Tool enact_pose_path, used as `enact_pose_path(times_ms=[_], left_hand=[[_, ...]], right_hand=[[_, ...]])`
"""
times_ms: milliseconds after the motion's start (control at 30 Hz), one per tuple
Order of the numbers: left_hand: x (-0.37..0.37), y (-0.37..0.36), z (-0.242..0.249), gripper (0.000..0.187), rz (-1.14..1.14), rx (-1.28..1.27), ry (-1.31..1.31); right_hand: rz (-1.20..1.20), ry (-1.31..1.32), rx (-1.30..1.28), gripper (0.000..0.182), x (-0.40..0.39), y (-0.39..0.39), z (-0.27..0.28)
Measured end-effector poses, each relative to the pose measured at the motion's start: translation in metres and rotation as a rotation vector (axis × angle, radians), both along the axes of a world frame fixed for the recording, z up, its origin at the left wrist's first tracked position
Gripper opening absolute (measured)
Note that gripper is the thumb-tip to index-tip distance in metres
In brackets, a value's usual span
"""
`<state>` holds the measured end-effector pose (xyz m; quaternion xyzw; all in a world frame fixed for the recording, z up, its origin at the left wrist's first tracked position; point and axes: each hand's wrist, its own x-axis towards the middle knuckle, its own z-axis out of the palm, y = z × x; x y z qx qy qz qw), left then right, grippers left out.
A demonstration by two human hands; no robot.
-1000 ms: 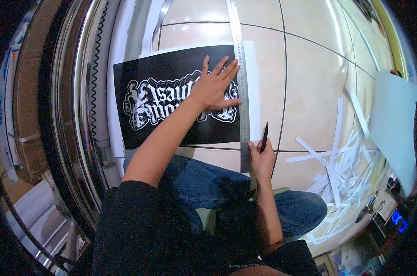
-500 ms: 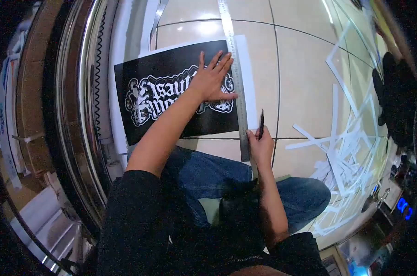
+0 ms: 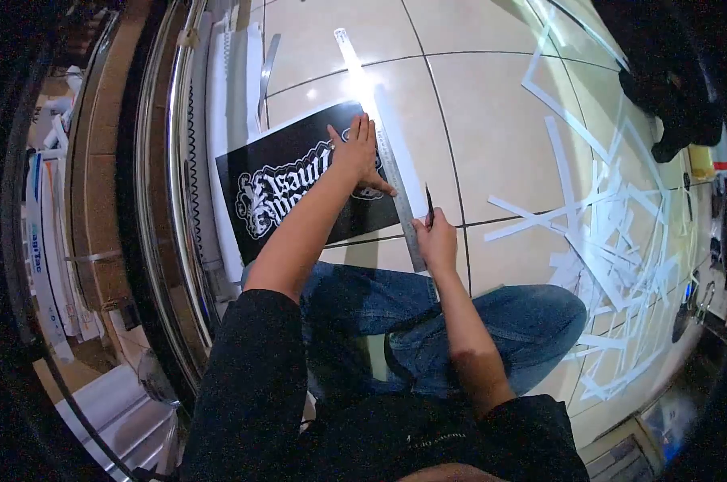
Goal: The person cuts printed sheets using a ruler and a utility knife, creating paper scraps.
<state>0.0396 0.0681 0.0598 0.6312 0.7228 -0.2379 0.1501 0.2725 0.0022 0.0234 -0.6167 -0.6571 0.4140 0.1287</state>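
Note:
A black sheet (image 3: 255, 157) printed with ornate white lettering lies on the tiled floor, with a white margin along its right side. A long metal ruler (image 3: 391, 169) lies along that right edge. My left hand (image 3: 354, 157) presses flat on the sheet, fingers stretched out, its thumb and fingertips at the ruler's edge. My right hand (image 3: 438, 245) is closed around a slim black cutter (image 3: 429, 207), its point directed away from me. The right thumb is by the ruler's near end. Exactly where the blade is cannot be made out.
A heap of white paper strips (image 3: 608, 249) lies on the floor to the right. Chrome rails (image 3: 175, 161) and a long cardboard box (image 3: 98, 185) run along the left. A dark object (image 3: 672, 104) stands at upper right. My crossed legs (image 3: 508, 321) are close below.
The view has turned, so the sheet, ruler and hands appear shifted and the ruler more slanted. My left hand stays on the sheet; my right still grips the cutter beside the ruler.

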Motion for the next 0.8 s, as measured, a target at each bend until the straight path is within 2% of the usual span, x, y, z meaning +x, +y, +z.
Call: enact_pose_path(times_ms=[67, 233, 333, 400, 500, 567, 800], left_hand=[[0.005, 0.002, 0.003, 0.17, -0.016, -0.003, 0.038], [0.012, 0.007, 0.011, 0.165, -0.03, -0.03, 0.117], [0.011, 0.005, 0.008, 0.164, -0.03, -0.013, 0.092], [0.008, 0.005, 0.002, 0.17, -0.035, -0.015, 0.09], [0.008, 0.003, 0.005, 0.164, -0.014, 0.019, 0.05], [0.004, -0.001, 0.002, 0.164, -0.007, 0.035, 0.016], [-0.004, -0.006, -0.01, 0.166, -0.032, 0.097, -0.035]], right_hand=[[0.006, -0.01, -0.018, 0.031, 0.002, -0.001, -0.001], [-0.047, 0.04, 0.134, 0.028, -0.004, 0.002, 0.0], [0.061, 0.019, 0.136, 0.027, -0.012, 0.035, 0.013], [0.11, 0.048, 0.297, 0.026, -0.029, 0.065, 0.024], [0.19, 0.012, 0.406, 0.026, -0.066, 0.116, 0.026], [0.287, -0.082, 0.342, 0.026, -0.096, 0.141, 0.039], [0.386, -0.268, 0.442, 0.022, -0.173, 0.186, 0.004]])
